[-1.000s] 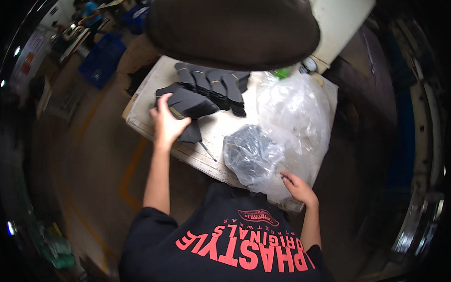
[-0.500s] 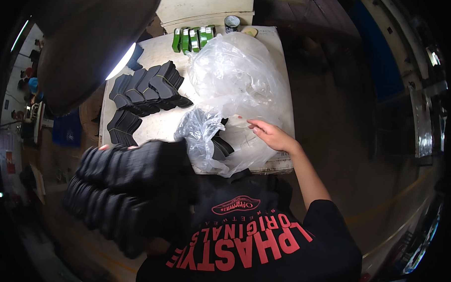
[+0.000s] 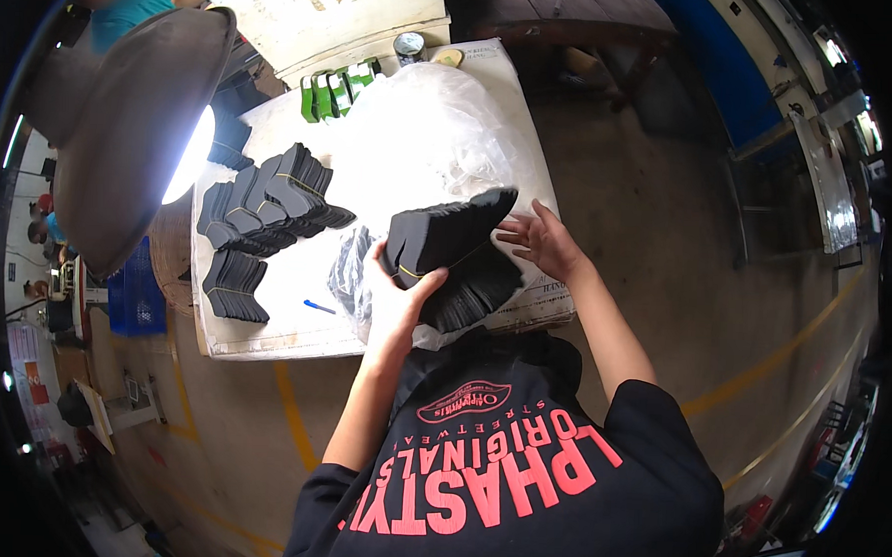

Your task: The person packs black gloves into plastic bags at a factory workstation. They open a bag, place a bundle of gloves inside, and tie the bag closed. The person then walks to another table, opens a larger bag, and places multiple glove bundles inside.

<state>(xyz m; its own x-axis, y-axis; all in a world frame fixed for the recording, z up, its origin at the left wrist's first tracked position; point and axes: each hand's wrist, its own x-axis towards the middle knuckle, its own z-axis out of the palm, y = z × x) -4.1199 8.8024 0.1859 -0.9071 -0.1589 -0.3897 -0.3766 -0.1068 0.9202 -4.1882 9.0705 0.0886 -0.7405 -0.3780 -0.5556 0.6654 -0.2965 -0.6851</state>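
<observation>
My left hand (image 3: 406,295) is closed around the near-left end of a bundle of black, angled flat pieces (image 3: 446,225), tied with a thin yellow band. The bundle is tilted up over the near edge of the table. More black pieces (image 3: 480,291) show right below it; whether they belong to the same bundle I cannot tell. Just right of the bundle's far end, my right hand (image 3: 548,245) is open, fingers spread, apparently holding nothing. A clear plastic bag (image 3: 462,112) spreads behind and beneath the bundle, its mouth partly hidden.
Banded stacks of similar black pieces (image 3: 272,202) lie on the table's left, with another stack (image 3: 236,285) nearer. A blue pen (image 3: 319,306) lies near the front. Green packets (image 3: 337,90), a tin (image 3: 409,47) and a lit lamp (image 3: 141,140) stand around the far and left sides.
My left hand has brought the black bundle from the lower left over to the bag. My right hand has come off the bag and opened beside the bundle. The blue pen now shows.
</observation>
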